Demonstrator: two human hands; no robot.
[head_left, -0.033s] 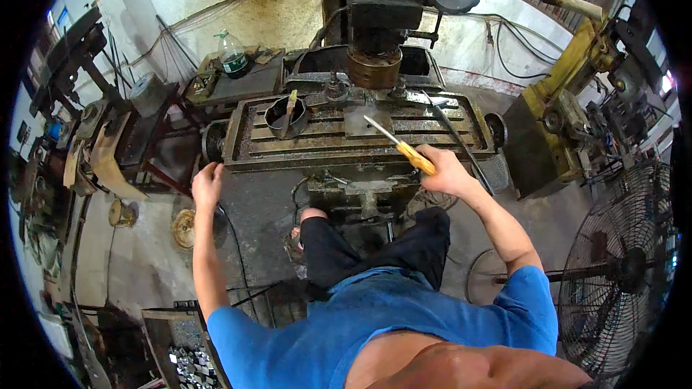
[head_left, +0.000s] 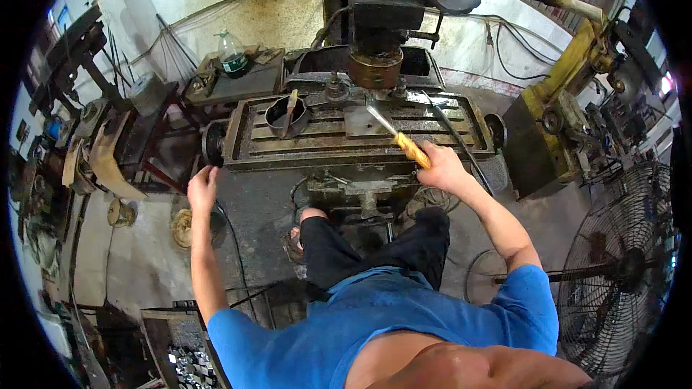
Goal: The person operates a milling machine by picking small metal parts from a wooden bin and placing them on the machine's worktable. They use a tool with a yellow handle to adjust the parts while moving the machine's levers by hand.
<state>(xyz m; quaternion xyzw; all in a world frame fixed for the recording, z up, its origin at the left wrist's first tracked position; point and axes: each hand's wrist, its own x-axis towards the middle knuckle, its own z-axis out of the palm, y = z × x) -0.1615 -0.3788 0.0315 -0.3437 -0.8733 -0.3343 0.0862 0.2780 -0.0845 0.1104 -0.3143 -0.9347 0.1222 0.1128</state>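
Observation:
My right hand [head_left: 443, 169] is closed round the yellow handle of a tool [head_left: 408, 148] with a long, flat-looking metal shaft. The shaft slants up and leftward over a flat grey metal plate [head_left: 366, 119] on the slotted machine table [head_left: 281, 146]. Below the left end of that table, my left hand [head_left: 202, 186] has its fingers drawn together near the dark handwheel [head_left: 213, 142]. Whatever those fingers hold, if anything, cannot be made out. A dark round pot [head_left: 274, 127] with a brush [head_left: 291, 109] in it stands on the table's left part.
Above the plate hangs the machine's head [head_left: 375, 66]. A dark bar [head_left: 455, 133] lies slanted across the table's right side. At right are a large fan [head_left: 613, 274] and a yellow machine [head_left: 537, 126]. A clear bottle [head_left: 232, 56] stands on the back-left bench; metal pieces [head_left: 191, 367] fill a box lower left.
The tool has turned in my right hand, and its shaft now looks broader. Its tip has shifted slightly up and to the right. My left hand has dropped a little, leftward.

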